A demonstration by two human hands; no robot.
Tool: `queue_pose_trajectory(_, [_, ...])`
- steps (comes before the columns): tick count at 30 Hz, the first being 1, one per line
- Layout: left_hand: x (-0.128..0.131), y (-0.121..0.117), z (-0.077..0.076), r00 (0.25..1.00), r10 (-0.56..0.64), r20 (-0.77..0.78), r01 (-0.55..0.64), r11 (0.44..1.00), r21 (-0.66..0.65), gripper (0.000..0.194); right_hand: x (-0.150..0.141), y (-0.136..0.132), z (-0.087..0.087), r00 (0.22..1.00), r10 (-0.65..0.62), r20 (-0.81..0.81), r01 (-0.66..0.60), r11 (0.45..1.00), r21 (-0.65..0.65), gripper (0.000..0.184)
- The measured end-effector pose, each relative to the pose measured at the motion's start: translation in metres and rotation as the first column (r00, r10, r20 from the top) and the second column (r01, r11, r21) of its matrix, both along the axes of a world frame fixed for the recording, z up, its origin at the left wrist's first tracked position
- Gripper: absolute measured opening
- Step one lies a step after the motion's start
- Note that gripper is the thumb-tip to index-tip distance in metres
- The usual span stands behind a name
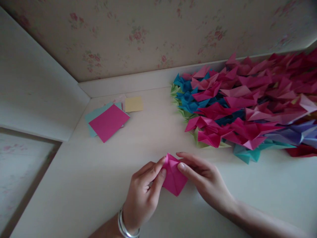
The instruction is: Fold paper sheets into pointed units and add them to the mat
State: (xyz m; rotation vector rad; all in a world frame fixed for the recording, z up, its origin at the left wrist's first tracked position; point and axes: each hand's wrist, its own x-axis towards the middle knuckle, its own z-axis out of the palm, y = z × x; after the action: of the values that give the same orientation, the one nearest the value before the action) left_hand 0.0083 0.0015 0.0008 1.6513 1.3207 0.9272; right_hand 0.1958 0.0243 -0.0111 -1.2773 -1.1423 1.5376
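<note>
A partly folded pink paper [174,178] lies on the white tabletop [99,185] in front of me. My left hand [143,195], with a silver bracelet at the wrist, pinches the paper's left edge between thumb and fingers. My right hand [204,177] presses on the paper's upper right side, its fingers held together and stretched across the fold. Both hands touch the same piece.
A big heap of folded paper shapes [242,102], mostly pink with blue, green, teal and purple, fills the right back of the table. A small stack of flat paper squares [109,120], pink on top, lies at the back left by a yellow sheet [133,104]. Floral wallpaper [138,33] rises behind.
</note>
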Motion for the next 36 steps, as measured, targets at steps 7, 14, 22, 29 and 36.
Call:
queue_pose_trajectory(7, [0.0007, -0.0010, 0.0012, 1.000, -0.010, -0.027, 0.011, 0.999, 0.033, 0.038, -0.0002, 0.0006, 0.0019, 0.992, 0.040, 0.121, -0.050, 0.996, 0.078, 0.024])
queue_pose_trajectory(14, [-0.0001, 0.0018, 0.0018, 0.999, -0.006, -0.041, 0.007, 1.000, 0.018, 0.036, 0.0002, -0.0033, -0.0011, 0.980, 0.077, 0.183, -0.104, 0.984, 0.147, 0.018])
queue_pose_trajectory(22, [-0.0032, 0.0044, -0.0031, 0.999, -0.024, -0.046, 0.019, 0.996, -0.089, 0.044, -0.0002, -0.0036, 0.0009, 0.956, 0.169, 0.238, -0.213, 0.961, 0.177, 0.020])
queue_pose_trajectory(29, [-0.0040, 0.0049, -0.0045, 0.997, -0.013, -0.080, 0.007, 0.997, -0.080, 0.042, 0.0001, -0.0009, 0.0045, 0.939, 0.185, 0.290, -0.256, 0.938, 0.234, 0.020])
queue_pose_trajectory(36, [-0.0036, 0.0042, -0.0032, 0.999, 0.002, -0.048, -0.009, 0.991, -0.134, 0.044, 0.0005, -0.0030, 0.0024, 0.926, 0.166, 0.340, -0.259, 0.933, 0.249, 0.019])
